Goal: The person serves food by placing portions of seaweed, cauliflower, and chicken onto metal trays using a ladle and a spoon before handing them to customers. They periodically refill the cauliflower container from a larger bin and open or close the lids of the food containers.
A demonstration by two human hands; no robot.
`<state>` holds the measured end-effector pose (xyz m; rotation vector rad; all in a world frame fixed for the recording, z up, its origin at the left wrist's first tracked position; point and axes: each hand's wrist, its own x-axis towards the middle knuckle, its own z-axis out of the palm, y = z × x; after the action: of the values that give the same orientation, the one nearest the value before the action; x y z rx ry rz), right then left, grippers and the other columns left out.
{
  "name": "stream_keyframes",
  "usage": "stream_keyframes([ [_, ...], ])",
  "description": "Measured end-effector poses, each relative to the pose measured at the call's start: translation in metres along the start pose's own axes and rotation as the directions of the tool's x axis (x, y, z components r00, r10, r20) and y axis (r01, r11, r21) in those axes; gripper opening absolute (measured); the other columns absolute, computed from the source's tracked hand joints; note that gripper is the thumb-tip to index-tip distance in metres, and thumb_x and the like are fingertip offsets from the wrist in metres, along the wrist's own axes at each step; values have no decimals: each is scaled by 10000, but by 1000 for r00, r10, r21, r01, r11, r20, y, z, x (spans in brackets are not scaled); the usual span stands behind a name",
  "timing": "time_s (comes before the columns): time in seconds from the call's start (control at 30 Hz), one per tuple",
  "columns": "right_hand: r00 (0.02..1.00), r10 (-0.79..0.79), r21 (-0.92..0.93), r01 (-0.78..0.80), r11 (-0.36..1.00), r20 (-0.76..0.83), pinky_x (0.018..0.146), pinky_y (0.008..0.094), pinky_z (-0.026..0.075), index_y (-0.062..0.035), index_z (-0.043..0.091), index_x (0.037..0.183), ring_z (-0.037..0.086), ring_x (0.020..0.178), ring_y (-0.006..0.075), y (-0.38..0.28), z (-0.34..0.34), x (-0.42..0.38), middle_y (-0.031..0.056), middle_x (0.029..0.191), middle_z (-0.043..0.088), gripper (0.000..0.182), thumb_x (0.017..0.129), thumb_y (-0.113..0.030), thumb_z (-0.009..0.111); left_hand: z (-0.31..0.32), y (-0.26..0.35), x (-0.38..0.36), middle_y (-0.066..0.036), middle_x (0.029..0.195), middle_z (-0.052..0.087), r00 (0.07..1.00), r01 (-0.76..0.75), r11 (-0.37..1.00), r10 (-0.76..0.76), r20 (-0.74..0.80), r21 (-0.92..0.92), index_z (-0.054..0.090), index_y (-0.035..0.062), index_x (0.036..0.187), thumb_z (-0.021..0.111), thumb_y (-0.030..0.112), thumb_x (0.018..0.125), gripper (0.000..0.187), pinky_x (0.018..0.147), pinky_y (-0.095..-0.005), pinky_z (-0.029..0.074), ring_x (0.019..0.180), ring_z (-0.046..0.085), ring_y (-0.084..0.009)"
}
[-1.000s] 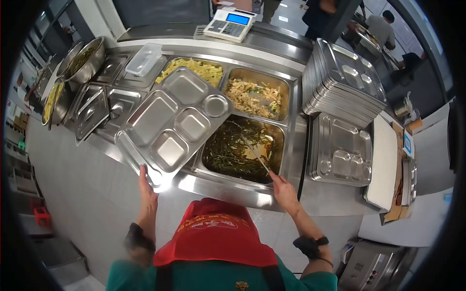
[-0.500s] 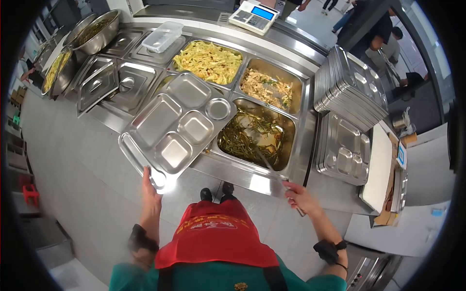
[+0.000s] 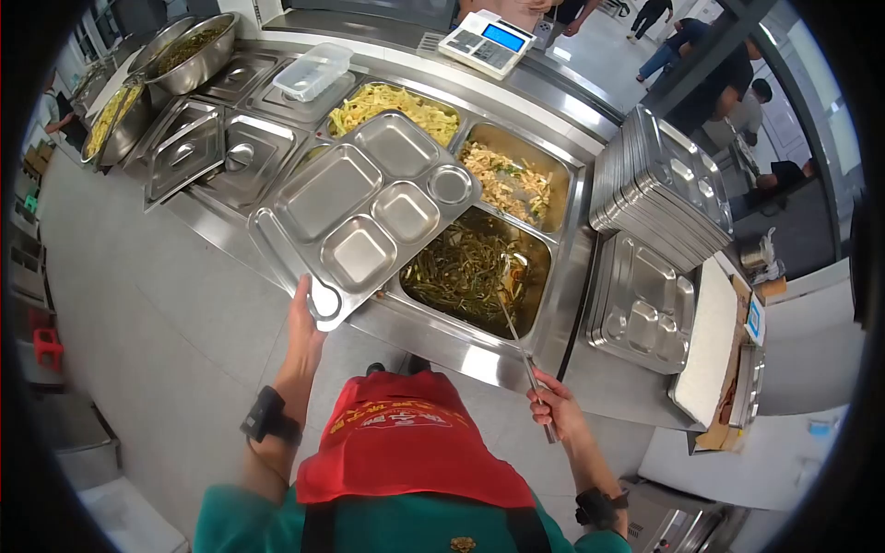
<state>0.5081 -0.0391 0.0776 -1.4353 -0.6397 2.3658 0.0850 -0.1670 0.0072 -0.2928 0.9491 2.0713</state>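
My left hand (image 3: 302, 323) grips the lower corner of a steel compartment tray (image 3: 383, 177), its fingers hidden beneath. Tilted and bare, the tray hangs over the counter's front edge and partly covers the food pans. My right hand (image 3: 555, 407) is wrapped round the handle of a long metal serving spoon (image 3: 530, 370). The spoon reaches down into a pan of dark green bean-like vegetables (image 3: 452, 286), where its head is hard to make out. Behind that lie a pan of pale shredded food (image 3: 507, 180) and one of yellow-green shreds (image 3: 396, 101).
Stacked steel trays (image 3: 654, 194) rise at the right, with a lower stack (image 3: 645, 304) before them. Lidded pans (image 3: 244, 157), a clear plastic box (image 3: 313, 72) and large bowls (image 3: 198, 60) stand left. A scale (image 3: 487, 41) sits at the back. People stand beyond the counter.
The tray in my left hand has shifted right and slightly up, covering more of the yellow-green shreds. My right hand and the spoon handle have moved lower, and the green vegetables lie differently.
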Motion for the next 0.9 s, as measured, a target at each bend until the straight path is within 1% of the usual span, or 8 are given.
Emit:
stream_keyframes([
  [0.23,996,-78,76,81,994,-34,386,154,261,-156,500,1240,321,507,50,-8,-4,-24,77,790,477,383,889,-11,454,17,-29,48,-103,980,582,997,-51,997,46,66,64,504,8,1058,563,220,877,285,724,-356,537,860,612,-217],
  [0.4,988,-151,-18,151,988,-20,389,148,260,-153,489,1250,324,509,48,-38,41,-63,76,791,474,386,892,-15,448,31,-42,65,-103,992,550,998,-45,986,38,42,163,404,3,1183,609,257,848,468,736,-371,532,878,592,-211],
  [0.53,985,-172,-45,172,984,16,395,150,259,-146,484,1255,331,512,46,-43,73,-51,56,801,476,383,892,-26,453,36,-57,63,-116,1038,537,996,6,990,-18,84,144,401,0,1191,601,285,852,486,751,-380,531,907,587,-228],
  [0.63,967,-256,-267,244,932,-12,401,163,279,-149,467,1280,367,522,42,-19,72,-14,20,807,480,408,889,-34,466,40,-68,49,-102,1033,577,992,87,990,-97,83,113,454,-1,1168,556,318,879,442,770,-390,521,913,601,-229],
  [0.73,897,-430,-527,317,788,-103,443,208,363,-127,466,1288,432,557,67,18,66,18,12,786,504,420,880,-29,484,39,-77,41,-102,1061,572,991,104,988,-112,68,111,451,21,1186,537,330,889,438,801,-405,510,946,592,-239],
  [0.83,630,-765,-798,525,295,132,500,195,390,-101,467,1286,478,581,73,39,54,34,48,922,575,450,853,21,481,38,-79,35,-111,1074,559,990,123,987,-129,51,103,432,14,1199,546,314,885,449,805,-407,511,958,585,-242],
  [0.87,542,-815,-876,474,93,206,566,216,419,-55,484,1261,493,625,83,38,50,34,74,969,600,425,846,36,484,37,-79,35,-116,1082,548,989,132,987,-138,61,88,414,2,1206,559,305,879,468,798,-404,515,959,581,-241],
  [0.9,528,-813,-889,458,29,245,578,221,423,-46,487,1254,495,635,86,35,49,34,69,951,600,417,845,35,486,35,-78,35,-122,1090,537,987,141,987,-147,72,72,397,-9,1213,572,295,872,489,791,-402,519,960,578,-240],
])
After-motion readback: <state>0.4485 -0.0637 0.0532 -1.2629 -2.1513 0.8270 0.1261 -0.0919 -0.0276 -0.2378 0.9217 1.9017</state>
